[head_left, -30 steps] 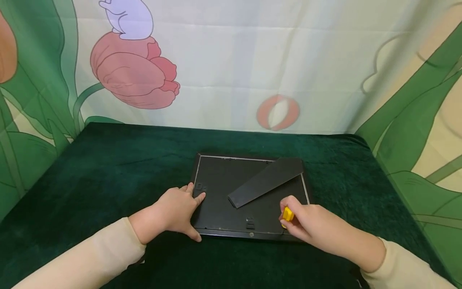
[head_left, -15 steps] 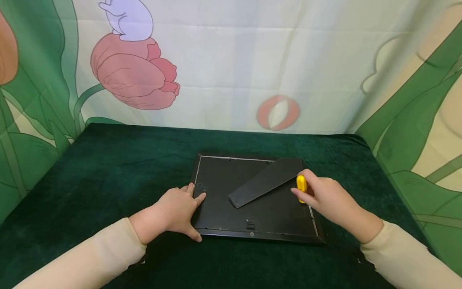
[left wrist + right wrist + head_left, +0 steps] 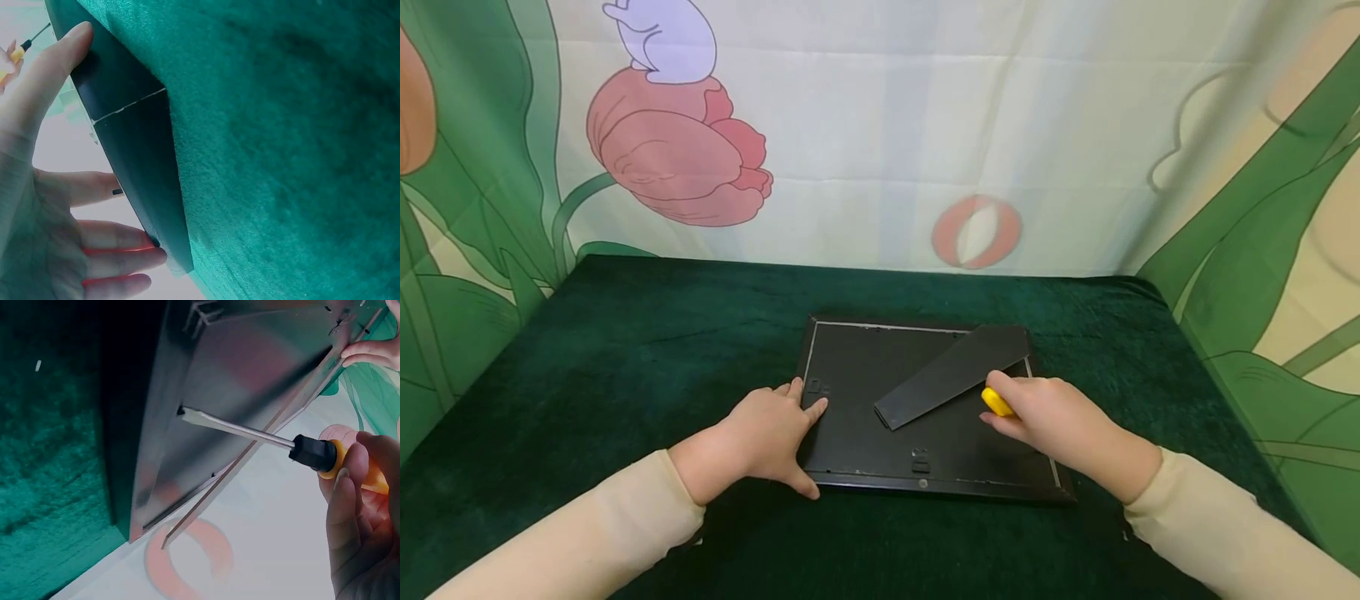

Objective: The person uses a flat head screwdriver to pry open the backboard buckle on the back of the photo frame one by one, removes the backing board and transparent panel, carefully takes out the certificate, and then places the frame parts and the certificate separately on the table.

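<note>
A black picture frame (image 3: pixel 850 433) lies back side up on dark green cloth, its easel stand (image 3: pixel 955 375) slanting across the backing board. My left hand (image 3: pixel 767 437) spreads over the near left corner, thumb at the front edge, fingers at the left side. In my right hand (image 3: pixel 1052 412) I grip the yellow handle of a flat-head screwdriver (image 3: pixel 997 402) above the frame's right side. The right wrist view shows the screwdriver (image 3: pixel 250 433) with its blade tip right at a small dark tab (image 3: pixel 180 410) along the frame's inner edge.
Green velvety cloth (image 3: pixel 662 358) covers the table around the frame. Behind it hangs a pale curtain (image 3: pixel 850 167) printed with flowers and leaves. Small hanging hooks (image 3: pixel 921 461) sit on the backing board near the front and left edges.
My right hand has carried the screwdriver from the front right edge to the frame's right side, and its handle now leans left. My left hand and the frame have stayed put.
</note>
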Tool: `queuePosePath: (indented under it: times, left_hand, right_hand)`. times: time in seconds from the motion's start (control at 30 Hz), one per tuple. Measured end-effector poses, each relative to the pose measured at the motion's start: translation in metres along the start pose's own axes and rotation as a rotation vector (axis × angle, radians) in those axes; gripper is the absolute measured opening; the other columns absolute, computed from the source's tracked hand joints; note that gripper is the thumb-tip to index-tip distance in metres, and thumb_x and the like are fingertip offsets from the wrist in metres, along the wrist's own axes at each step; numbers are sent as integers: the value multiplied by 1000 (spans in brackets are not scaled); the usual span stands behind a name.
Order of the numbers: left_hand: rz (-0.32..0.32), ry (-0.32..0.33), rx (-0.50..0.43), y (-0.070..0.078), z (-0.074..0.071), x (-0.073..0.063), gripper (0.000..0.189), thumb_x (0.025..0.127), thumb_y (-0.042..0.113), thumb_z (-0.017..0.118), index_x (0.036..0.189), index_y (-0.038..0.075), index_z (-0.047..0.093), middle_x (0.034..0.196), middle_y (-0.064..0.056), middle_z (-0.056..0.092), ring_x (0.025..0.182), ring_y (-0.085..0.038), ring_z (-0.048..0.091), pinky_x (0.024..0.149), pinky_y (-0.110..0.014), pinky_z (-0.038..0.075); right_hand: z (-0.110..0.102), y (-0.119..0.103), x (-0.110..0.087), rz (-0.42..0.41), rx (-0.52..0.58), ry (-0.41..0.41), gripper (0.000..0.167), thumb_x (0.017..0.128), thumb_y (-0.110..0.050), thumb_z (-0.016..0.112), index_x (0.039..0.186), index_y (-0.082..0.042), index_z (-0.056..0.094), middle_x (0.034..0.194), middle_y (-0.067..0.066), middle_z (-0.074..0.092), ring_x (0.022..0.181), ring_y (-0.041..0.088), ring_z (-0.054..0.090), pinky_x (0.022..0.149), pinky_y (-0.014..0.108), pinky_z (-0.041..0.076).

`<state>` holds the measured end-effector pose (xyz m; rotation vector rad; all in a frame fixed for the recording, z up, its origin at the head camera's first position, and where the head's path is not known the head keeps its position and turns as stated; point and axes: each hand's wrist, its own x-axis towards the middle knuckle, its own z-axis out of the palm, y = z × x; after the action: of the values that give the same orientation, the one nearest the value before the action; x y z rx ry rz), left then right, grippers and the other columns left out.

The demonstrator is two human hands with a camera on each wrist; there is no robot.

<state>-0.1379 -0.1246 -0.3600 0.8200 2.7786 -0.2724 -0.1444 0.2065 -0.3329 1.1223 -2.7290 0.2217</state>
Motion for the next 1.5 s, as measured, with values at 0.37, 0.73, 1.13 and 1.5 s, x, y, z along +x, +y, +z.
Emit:
queuePosePath:
  times: [0.37,0.73,1.13,1.5]
  left_hand:
    - [-9,-18,-10,-1,0,0,109,58,77,65,138,7,45,136,-29,41,120,-40,46,94,-47,42]
    - [-29,-28,-12,0,0,0,108,57,76,67,138,6,46,135,-29,42,121,-40,46,94,-47,42]
    - [-26,-36,-10,1,-1,1,109,58,76,66,139,7,45,136,-29,41,121,-40,46,95,-47,42]
    - [-14,-27,-23,1,0,1,107,59,74,67,139,7,45,137,-29,41,121,-40,46,94,-46,42]
  right_hand:
    - [12,-5,14,-19,35,-188,27,82,-20,73,82,-12,47,56,-7,42,40,0,39,44,15,38]
    - [21,-1,23,73,87,-352,18,84,-18,69,83,-13,53,63,-6,50,40,1,42,44,15,40]
    - [5,27,9,297,300,-259,12,89,-15,63,90,-6,55,64,-1,47,43,7,51,47,21,46]
    - [-8,49,-16,441,379,-153,18,91,-21,60,84,-5,54,65,1,56,51,9,56,51,24,48]
